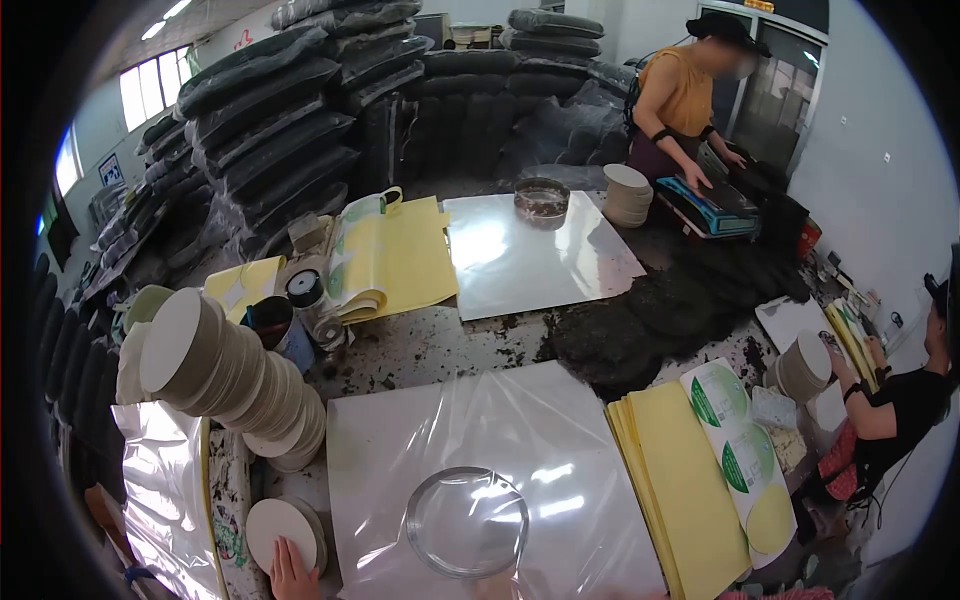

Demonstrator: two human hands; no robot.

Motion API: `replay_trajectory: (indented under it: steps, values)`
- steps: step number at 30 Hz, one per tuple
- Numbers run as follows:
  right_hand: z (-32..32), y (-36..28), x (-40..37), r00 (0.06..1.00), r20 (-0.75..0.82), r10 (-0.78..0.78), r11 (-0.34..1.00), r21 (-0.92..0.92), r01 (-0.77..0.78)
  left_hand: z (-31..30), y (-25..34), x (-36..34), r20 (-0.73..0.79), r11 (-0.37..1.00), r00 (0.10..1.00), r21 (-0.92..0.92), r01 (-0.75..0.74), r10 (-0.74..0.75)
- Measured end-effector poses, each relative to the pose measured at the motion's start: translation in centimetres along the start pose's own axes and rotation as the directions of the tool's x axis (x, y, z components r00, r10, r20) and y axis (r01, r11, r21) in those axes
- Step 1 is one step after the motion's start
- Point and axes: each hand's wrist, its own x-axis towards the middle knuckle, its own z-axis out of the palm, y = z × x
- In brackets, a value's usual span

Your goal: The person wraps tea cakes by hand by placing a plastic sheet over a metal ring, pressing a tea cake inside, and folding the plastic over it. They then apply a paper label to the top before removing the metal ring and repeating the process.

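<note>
My left hand (290, 575) lies with its fingers stretched out on a short stack of round pale discs (278, 532) at the bottom left. My right hand is out of view. In front of me a clear plastic sheet (400, 450) covers a pale work surface, and a clear ring (414, 515) lies on it. Left of the sheet leans a tall column of the same kind of discs (215, 360). To the right are yellow sheets (690, 500) and a strip with green and white round labels (735, 440).
Dark fibrous material (640, 330) lies across the table. Beyond it are another shiny sheet (530, 270) with a round metal ring (541, 203), more yellow sheets (410, 260) and a jar (305, 290). Two people (680, 95) work at the right. Black bagged bundles (270, 130) are piled behind.
</note>
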Motion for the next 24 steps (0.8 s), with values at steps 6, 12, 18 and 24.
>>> replay_trajectory:
  steps: [6,12,18,24]
  values:
    - [-7.6,27.2,11.5,0.478,-0.707,0.522,0.778,0.165,-0.606,-1.3,0.1,0.4,0.076,0.997,0.997,-0.07,-0.016,0.022]
    - [-9.2,36.3,16.0,0.157,-0.203,0.966,0.242,0.926,-0.288,-11.8,10.8,7.9,-0.443,0.702,0.84,-0.488,-0.518,0.312]
    - [-10.1,30.8,17.6,0.204,-0.429,0.88,0.459,0.878,-0.136,-2.9,17.1,7.0,-0.166,0.472,0.755,-0.69,-0.548,0.634]
    - [-9.4,23.3,19.3,0.309,-0.46,0.833,0.453,0.886,0.099,-3.6,20.6,13.9,0.191,0.622,0.606,-0.421,-0.66,0.772]
